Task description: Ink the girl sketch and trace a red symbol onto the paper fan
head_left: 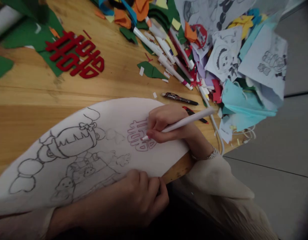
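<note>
My right hand (166,121) is closed around a white marker pen (191,120), its tip touching a large white paper (113,113). Under the tip is a purple outlined double-happiness character (138,135), partly hidden by my fingers. Along the near edge of the paper, my left hand (146,196) has its fingers curled over and gripping that edge. Drawn on the sheet are a dark-outlined figure with a bow (76,138) and fainter pencil figures (86,170). Beyond the sheet lies a red felt double-happiness cutout (76,55).
A black patterned pen (180,98) and a black-and-red pen (204,116) lie beyond my right hand. Several white markers (166,56), coloured felt scraps (150,69), printed papers (224,55) and turquoise felt (246,103) crowd the right side of the wooden table (113,73).
</note>
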Action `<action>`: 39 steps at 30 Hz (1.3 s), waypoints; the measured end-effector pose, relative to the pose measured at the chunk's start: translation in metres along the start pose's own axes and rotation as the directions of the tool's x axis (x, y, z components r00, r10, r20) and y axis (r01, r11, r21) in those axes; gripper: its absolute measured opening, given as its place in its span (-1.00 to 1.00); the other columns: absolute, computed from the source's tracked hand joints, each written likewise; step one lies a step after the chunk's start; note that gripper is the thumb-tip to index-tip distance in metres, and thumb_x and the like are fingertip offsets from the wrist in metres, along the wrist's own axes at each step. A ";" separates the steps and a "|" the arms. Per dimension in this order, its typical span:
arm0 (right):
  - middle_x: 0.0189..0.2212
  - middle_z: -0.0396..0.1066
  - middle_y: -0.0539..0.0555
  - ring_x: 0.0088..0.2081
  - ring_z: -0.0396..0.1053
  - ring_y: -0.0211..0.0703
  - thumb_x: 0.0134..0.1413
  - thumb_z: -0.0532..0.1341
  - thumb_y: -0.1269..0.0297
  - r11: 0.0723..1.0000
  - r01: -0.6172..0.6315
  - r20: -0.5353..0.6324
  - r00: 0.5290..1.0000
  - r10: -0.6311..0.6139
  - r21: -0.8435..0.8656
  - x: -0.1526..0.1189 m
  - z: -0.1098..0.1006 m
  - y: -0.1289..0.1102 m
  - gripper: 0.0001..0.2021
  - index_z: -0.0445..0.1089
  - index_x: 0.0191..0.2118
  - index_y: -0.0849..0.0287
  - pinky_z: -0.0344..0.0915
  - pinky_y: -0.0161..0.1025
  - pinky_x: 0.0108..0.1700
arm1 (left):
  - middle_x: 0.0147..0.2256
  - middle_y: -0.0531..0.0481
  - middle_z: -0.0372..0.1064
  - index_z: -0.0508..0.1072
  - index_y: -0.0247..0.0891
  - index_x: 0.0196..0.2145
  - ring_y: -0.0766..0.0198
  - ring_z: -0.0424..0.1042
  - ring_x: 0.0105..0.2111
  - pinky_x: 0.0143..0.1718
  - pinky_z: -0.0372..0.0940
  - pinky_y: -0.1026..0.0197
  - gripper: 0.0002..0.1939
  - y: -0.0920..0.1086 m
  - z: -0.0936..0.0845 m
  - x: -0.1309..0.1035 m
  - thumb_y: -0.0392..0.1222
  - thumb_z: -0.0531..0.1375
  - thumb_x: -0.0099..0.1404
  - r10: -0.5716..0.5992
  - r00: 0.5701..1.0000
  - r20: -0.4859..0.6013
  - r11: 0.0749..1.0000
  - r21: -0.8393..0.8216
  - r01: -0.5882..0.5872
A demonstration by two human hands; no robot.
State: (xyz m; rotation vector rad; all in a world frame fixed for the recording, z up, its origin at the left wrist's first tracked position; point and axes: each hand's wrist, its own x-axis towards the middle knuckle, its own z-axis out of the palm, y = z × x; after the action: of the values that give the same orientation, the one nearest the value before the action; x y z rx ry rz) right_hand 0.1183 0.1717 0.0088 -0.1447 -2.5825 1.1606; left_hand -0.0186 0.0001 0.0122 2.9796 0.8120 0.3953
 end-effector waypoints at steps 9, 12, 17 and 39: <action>-0.61 0.07 -0.07 -0.51 0.15 -0.38 0.25 0.05 0.37 0.998 -0.061 0.047 0.997 0.062 -0.033 -0.004 -0.002 0.001 -0.63 -0.15 -0.53 0.11 0.13 -0.36 -0.43 | -0.51 0.03 0.28 0.36 -0.37 -0.09 0.31 0.23 -0.63 -0.66 0.03 0.23 -0.76 -0.003 0.002 -0.001 -0.29 0.05 0.30 0.029 0.999 -0.036 0.999 -0.016 -0.030; -0.63 0.01 -0.10 -0.54 0.11 -0.39 0.18 0.09 0.44 0.997 -0.033 -0.040 0.999 0.036 0.063 -0.001 -0.002 0.000 -0.62 -0.14 -0.55 0.12 0.08 -0.37 -0.47 | -0.51 0.03 0.29 0.37 -0.37 -0.10 0.31 0.22 -0.64 -0.67 0.03 0.23 -0.75 -0.004 0.002 -0.002 -0.29 0.04 0.30 0.033 0.998 -0.049 0.999 -0.022 -0.034; -0.62 -0.06 -0.11 -0.55 0.01 -0.38 0.18 0.08 0.45 0.997 -0.002 -0.044 0.999 0.006 0.082 0.000 -0.004 -0.001 -0.61 -0.19 -0.53 0.10 0.01 -0.36 -0.49 | -0.51 0.02 0.29 0.37 -0.36 -0.10 0.30 0.23 -0.64 -0.67 0.05 0.22 -0.75 -0.003 0.002 -0.001 -0.31 0.02 0.29 0.019 0.999 -0.035 1.000 -0.021 -0.020; -0.65 0.02 -0.12 -0.57 0.08 -0.43 0.20 0.13 0.40 0.997 0.018 -0.105 0.994 -0.010 0.073 -0.001 -0.005 0.001 -0.60 -0.08 -0.57 0.15 0.02 -0.38 -0.51 | -0.52 0.02 0.29 0.38 -0.34 -0.09 0.29 0.23 -0.64 -0.66 0.05 0.22 -0.73 -0.003 0.001 0.000 -0.32 -0.03 0.32 0.014 1.000 -0.003 1.000 -0.007 -0.014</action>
State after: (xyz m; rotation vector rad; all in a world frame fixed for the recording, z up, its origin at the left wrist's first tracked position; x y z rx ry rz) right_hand 0.1203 0.1758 0.0108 -0.1667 -2.4423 1.2084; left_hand -0.0196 0.0031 0.0108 2.9801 0.7889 0.4018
